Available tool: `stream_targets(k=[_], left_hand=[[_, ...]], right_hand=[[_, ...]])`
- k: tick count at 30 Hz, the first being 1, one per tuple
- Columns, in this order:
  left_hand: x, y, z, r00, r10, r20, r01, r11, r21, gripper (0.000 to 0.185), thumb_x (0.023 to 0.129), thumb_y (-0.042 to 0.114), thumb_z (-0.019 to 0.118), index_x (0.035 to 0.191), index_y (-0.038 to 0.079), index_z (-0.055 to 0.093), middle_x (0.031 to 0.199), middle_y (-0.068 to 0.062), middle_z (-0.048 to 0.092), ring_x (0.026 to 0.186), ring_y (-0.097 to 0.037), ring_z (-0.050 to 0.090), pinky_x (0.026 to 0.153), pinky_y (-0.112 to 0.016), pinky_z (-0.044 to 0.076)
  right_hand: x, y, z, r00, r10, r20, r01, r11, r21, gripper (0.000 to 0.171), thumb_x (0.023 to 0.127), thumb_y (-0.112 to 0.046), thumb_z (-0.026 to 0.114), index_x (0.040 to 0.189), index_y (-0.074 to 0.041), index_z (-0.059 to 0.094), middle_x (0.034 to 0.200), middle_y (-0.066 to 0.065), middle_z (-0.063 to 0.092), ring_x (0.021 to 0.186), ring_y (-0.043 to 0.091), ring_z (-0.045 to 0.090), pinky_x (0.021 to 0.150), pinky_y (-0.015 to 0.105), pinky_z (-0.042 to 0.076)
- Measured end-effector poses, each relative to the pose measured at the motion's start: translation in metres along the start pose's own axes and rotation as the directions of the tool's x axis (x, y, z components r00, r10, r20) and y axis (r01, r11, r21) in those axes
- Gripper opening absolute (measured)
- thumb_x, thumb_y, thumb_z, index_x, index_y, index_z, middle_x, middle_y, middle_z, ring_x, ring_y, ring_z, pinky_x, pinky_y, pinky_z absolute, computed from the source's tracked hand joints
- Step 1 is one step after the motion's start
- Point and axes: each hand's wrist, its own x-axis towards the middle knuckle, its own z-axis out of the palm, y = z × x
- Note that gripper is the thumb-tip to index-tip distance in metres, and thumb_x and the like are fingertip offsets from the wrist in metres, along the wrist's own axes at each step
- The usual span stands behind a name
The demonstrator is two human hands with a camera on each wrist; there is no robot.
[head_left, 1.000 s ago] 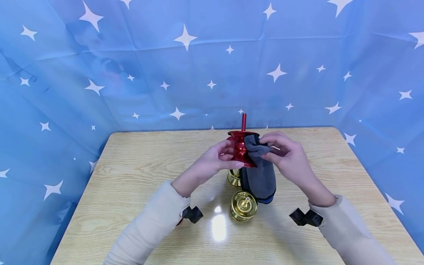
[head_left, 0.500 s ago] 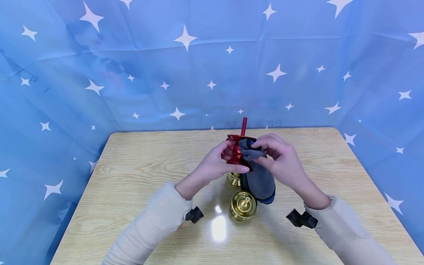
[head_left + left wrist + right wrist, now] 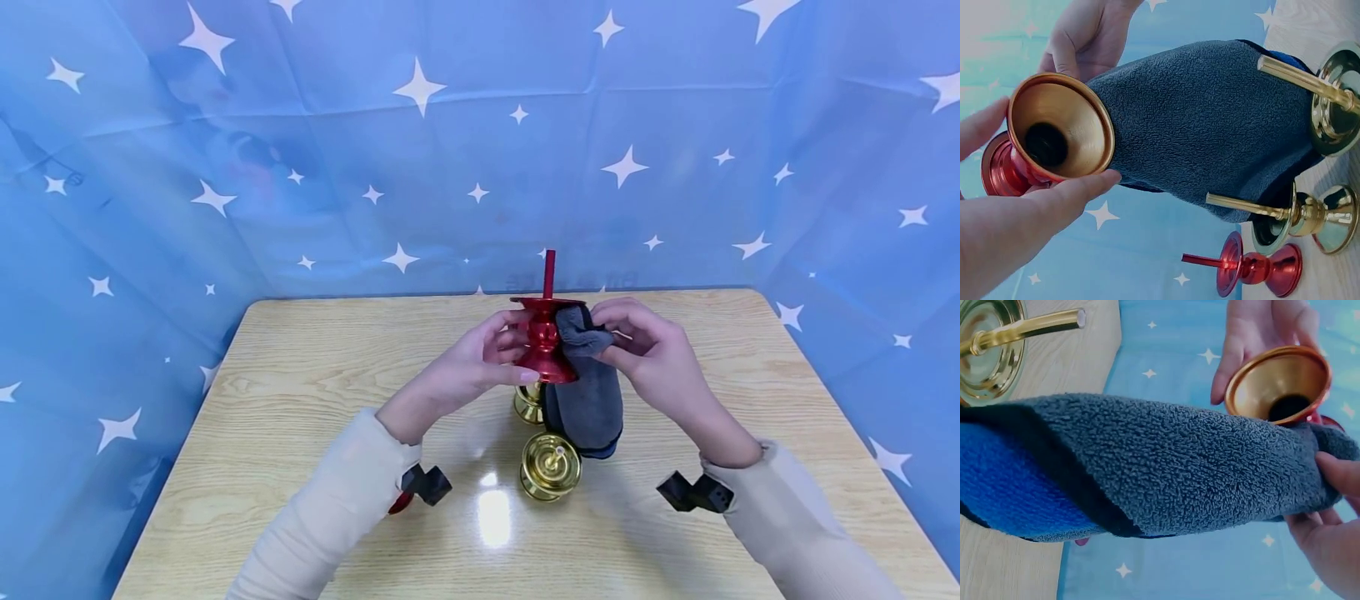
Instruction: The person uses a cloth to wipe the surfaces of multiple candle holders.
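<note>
From the head view, the red metal candlestick with its thin spike point(image 3: 546, 337) stands more upright than half a second ago, held above the pale wooden table point(image 3: 300, 400) walled by star-printed blue cloth point(image 3: 375, 150), two brass candlesticks point(image 3: 551, 465) at six o'clock beneath it; the left hand point(image 3: 480, 362) grips its waist while the right hand point(image 3: 645, 350) pinches a grey fleece cloth point(image 3: 588, 400) against its three o'clock side. The left wrist view shows thumb and fingers curled round the candlestick's flared base, another red candlestick point(image 3: 1260, 269) lying at five o'clock. The right wrist view shows fingers clamping the cloth's bunched end, its blue underside point(image 3: 1016, 487) at eight o'clock.
</note>
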Motion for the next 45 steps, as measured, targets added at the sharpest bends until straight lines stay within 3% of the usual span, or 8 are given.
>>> stream_targets(k=[5,12,18,22,28,33,40,45], left_hand=[[0.002,-0.002,0.008,0.994,-0.013,-0.105,0.03,0.986,0.162,0.064,0.077,0.001,0.069,0.131,0.007,0.035,0.118,-0.012,0.053,0.107,-0.022,0.05,0.089,-0.034,0.043],[0.006,-0.008,0.014,0.977,-0.001,-0.215,0.081,0.928,0.364,0.064,0.07,0.006,0.079,0.124,0.006,0.044,0.102,-0.008,0.054,0.091,-0.02,0.05,0.077,-0.028,0.044],[0.003,-0.009,0.007,0.986,-0.036,-0.163,0.067,0.979,0.192,0.065,0.072,-0.01,0.07,0.129,0.002,0.039,0.118,-0.013,0.052,0.105,-0.023,0.052,0.085,-0.031,0.046],[0.003,-0.01,0.007,0.987,-0.04,-0.153,0.064,0.986,0.156,0.065,0.074,-0.007,0.07,0.13,0.004,0.038,0.121,-0.011,0.05,0.108,-0.023,0.051,0.09,-0.033,0.043],[0.006,-0.016,0.014,0.975,-0.025,-0.219,0.096,0.943,0.319,0.078,0.067,0.01,0.081,0.133,0.013,0.039,0.115,-0.001,0.052,0.101,-0.018,0.049,0.084,-0.031,0.044],[0.006,-0.016,0.014,0.98,-0.012,-0.198,0.08,0.937,0.339,0.069,0.069,0.006,0.079,0.128,0.009,0.043,0.108,-0.005,0.053,0.095,-0.02,0.05,0.076,-0.029,0.046],[0.002,-0.009,0.006,0.994,-0.001,-0.108,0.021,0.982,0.188,0.072,0.069,-0.008,0.073,0.13,0.005,0.036,0.115,-0.011,0.051,0.106,-0.022,0.049,0.091,-0.032,0.042],[-0.001,-0.005,0.004,0.993,-0.013,-0.114,0.029,0.989,0.144,0.052,0.087,0.014,0.063,0.132,0.011,0.037,0.117,-0.011,0.055,0.11,-0.021,0.052,0.094,-0.034,0.041]], right_hand=[[0.001,-0.002,0.006,0.999,-0.037,0.003,0.037,0.999,-0.03,0.031,0.07,0.026,0.058,0.095,0.008,0.059,0.1,-0.001,0.056,0.08,0.01,0.058,0.068,0.018,0.05],[0.001,-0.005,0.016,0.98,-0.189,0.065,0.196,0.974,-0.118,0.034,0.067,0.027,0.062,0.092,0.004,0.062,0.097,0.011,0.057,0.084,0.011,0.054,0.067,0.016,0.047],[0.001,0.004,0.007,0.996,-0.066,0.064,0.071,0.994,-0.085,0.033,0.069,0.029,0.055,0.092,0.006,0.06,0.103,0.013,0.055,0.09,0.008,0.055,0.068,0.017,0.05],[0.0,0.008,0.005,0.999,-0.01,0.044,0.014,0.997,-0.071,0.03,0.069,0.027,0.056,0.092,0.008,0.059,0.103,0.014,0.055,0.09,0.007,0.055,0.069,0.018,0.05],[-0.001,0.003,0.014,0.99,-0.128,0.06,0.134,0.984,-0.116,0.035,0.066,0.028,0.06,0.091,0.004,0.061,0.099,0.012,0.057,0.088,0.009,0.054,0.07,0.015,0.048],[-0.001,-0.002,0.016,0.966,-0.244,0.09,0.257,0.949,-0.182,0.039,0.064,0.028,0.063,0.091,0.0,0.063,0.099,0.009,0.058,0.088,0.011,0.053,0.069,0.014,0.045],[-0.003,0.005,0.005,0.991,-0.128,0.046,0.129,0.991,-0.037,0.036,0.066,0.032,0.052,0.09,0.006,0.06,0.102,0.002,0.057,0.093,0.009,0.055,0.075,0.016,0.048],[-0.004,0.01,0.002,0.992,-0.116,0.05,0.117,0.993,-0.007,0.033,0.066,0.032,0.05,0.089,0.008,0.057,0.103,-0.004,0.056,0.095,0.01,0.054,0.075,0.016,0.047]])
